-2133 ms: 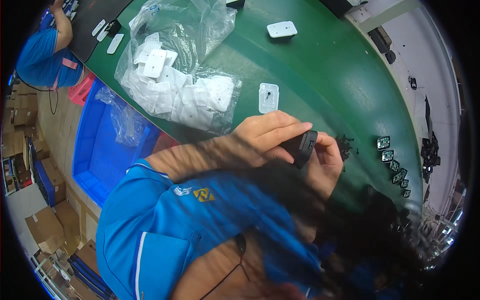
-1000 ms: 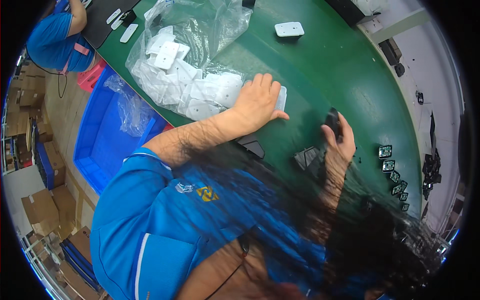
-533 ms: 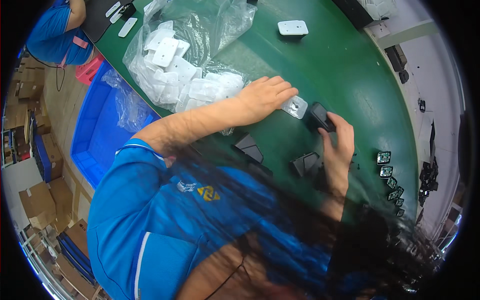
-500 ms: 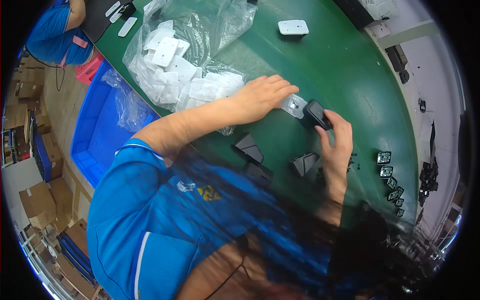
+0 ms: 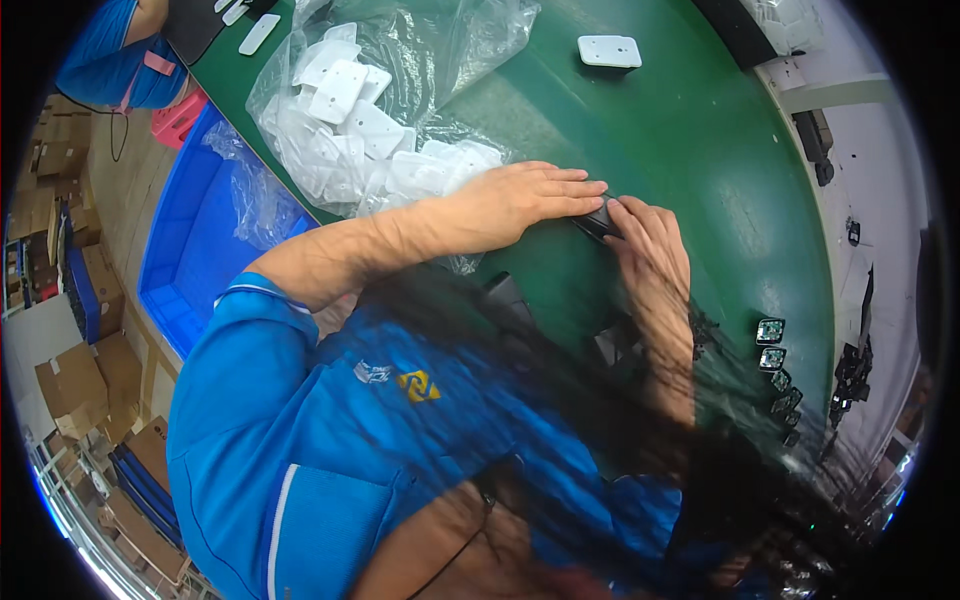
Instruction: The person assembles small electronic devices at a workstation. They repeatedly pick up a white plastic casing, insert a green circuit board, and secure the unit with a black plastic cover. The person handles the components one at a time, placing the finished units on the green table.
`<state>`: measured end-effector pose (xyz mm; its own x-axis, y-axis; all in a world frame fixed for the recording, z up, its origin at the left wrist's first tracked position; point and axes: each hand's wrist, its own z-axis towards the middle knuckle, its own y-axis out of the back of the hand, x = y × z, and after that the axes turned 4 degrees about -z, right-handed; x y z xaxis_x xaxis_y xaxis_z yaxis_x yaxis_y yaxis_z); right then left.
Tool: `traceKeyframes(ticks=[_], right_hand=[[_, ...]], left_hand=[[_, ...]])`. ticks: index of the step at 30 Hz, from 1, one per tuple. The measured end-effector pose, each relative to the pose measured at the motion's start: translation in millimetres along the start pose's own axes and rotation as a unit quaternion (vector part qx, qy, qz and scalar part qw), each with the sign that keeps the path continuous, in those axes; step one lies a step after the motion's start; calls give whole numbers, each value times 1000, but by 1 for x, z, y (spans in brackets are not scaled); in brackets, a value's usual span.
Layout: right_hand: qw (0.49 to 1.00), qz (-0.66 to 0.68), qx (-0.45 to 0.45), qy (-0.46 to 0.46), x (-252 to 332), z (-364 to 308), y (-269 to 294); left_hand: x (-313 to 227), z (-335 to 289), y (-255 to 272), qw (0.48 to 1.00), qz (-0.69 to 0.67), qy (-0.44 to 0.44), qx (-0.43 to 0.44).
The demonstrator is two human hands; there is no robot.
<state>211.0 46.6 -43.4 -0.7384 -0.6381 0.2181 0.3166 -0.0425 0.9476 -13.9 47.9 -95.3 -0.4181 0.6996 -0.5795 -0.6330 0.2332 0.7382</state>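
My left hand [image 5: 545,200] and my right hand [image 5: 652,240] meet over a small black plastic case [image 5: 598,222] on the green table [image 5: 740,190]. The left fingers lie close together, their tips on the case's upper side. Curled fingers of my right hand grip its right end. Most of the case is hidden under the hands, and the pale plate seen there before does not show. Left of the hands, many white plastic plates [image 5: 340,92] spill from a clear plastic bag [image 5: 440,60]. Nearer me, a dark angular part [image 5: 510,298] is partly covered by hair.
A white-topped black case [image 5: 609,52] stands farther back. Small open housings with circuit boards [image 5: 769,331] line the right side. A blue bin [image 5: 185,250] sits beyond the table's left edge. At the upper left is a co-worker's blue sleeve [image 5: 95,60]. Dark hair hangs across the lower right.
My right hand has moved left and brought the black case against my left hand, over where the pale plate was. The right fingers now curl over the case. Hair covers more of the near parts.
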Motion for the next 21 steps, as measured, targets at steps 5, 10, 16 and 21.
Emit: traceKeyframes(ticks=[5,10,16,21], right_hand=[[997,-56,-43,-6,7,-15,-13],[996,50,-24,-64,6,-8,-5],[934,286,87,-194,-24,21,21],[890,331,-91,-299,-61,-6,14]], left_hand=[[-6,-3,-1,998,58,-9,-1],[-4,2,-6,992,114,-48,-35],[-1,35,-13,993,94,-12,-75],[21,85,-12,989,-70,109,-77]])
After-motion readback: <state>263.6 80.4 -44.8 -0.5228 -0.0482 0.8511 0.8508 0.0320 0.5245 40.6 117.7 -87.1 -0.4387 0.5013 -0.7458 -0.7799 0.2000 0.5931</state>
